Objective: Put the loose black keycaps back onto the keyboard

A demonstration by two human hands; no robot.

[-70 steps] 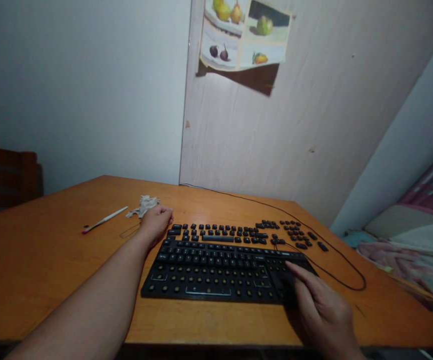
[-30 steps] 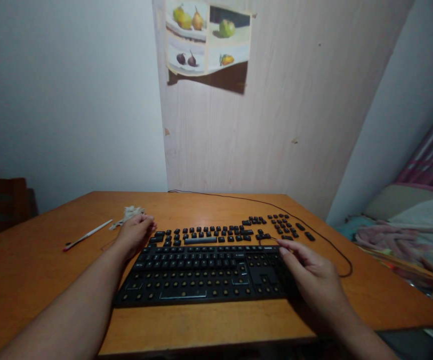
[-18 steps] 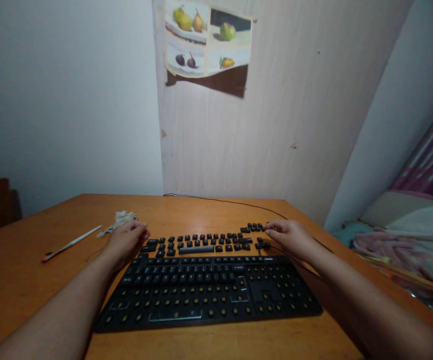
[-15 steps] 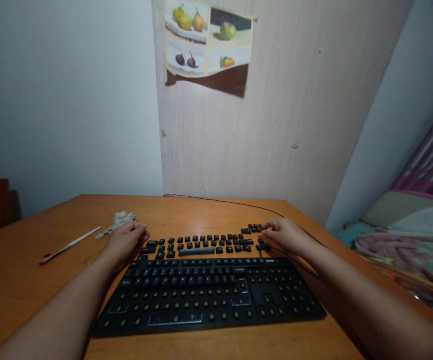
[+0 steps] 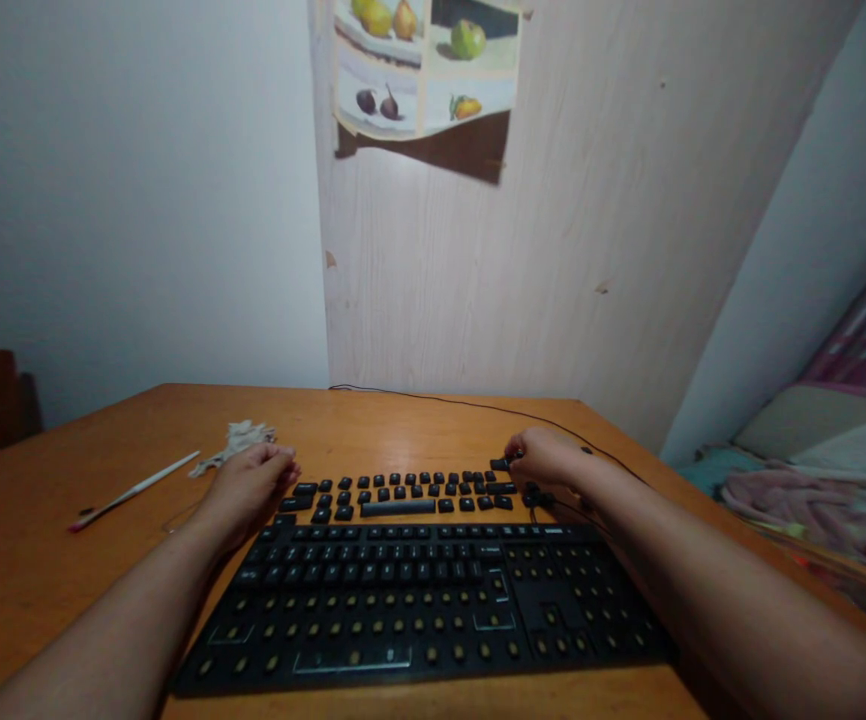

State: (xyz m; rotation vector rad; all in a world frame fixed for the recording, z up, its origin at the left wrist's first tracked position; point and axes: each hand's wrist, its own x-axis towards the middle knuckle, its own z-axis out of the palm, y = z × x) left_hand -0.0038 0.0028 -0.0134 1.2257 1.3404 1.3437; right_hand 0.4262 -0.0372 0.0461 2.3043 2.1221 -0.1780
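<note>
A black keyboard point(image 5: 425, 610) lies on the table, its upper rows capped and its lower rows and right side showing bare switch posts. Behind it, loose black keycaps point(image 5: 399, 492) stand in rows, with a long spacebar cap point(image 5: 398, 508) in front. My left hand point(image 5: 257, 485) rests at the left end of these rows, fingers curled closed; whatever they hold is hidden. At the right end, my right hand point(image 5: 545, 460) has its fingertips pinched down on a keycap point(image 5: 501, 464) group, which it partly covers.
Left of my left hand are a crumpled pale cloth point(image 5: 249, 436) and a slim white-handled brush point(image 5: 137, 490). A black cable point(image 5: 440, 399) runs along the table's back and right; a bundled part point(image 5: 539, 497) sits behind the keyboard. The wall rises behind the table point(image 5: 373, 430).
My right hand has moved left, over the small keycaps at the right end. My left hand stays put. The camera view has shifted slightly.
</note>
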